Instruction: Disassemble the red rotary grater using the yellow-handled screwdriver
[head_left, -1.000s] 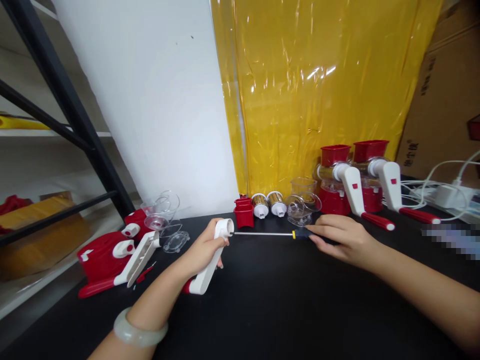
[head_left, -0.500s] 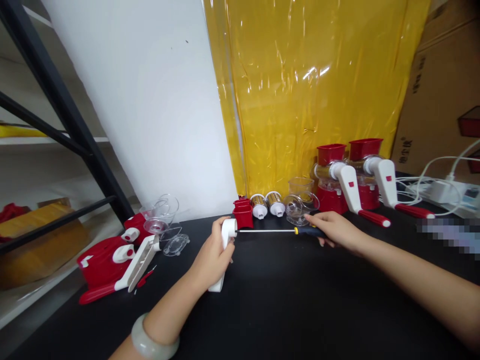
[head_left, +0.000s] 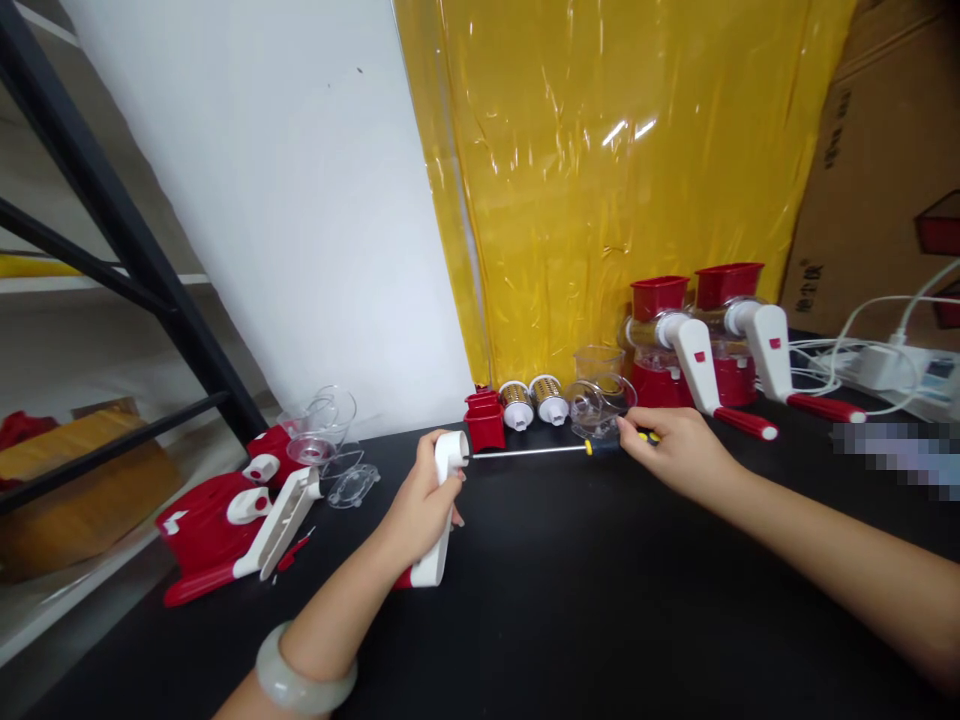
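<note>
Left hand (head_left: 421, 502) clasps white crank handle (head_left: 432, 563); right hand (head_left: 670, 446) grasps 1 screwdriver (head_left: 529, 453), tip at handle's round end (head_left: 450, 449), just above left thumb. Probably screw-turning; next twist calls for steady alignment.

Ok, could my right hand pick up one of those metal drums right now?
Probably not without letting go first: your right hand holds the screwdriver, which stretches across in front of the metal drums. They seem within reach, though, with little else in the way.
</note>
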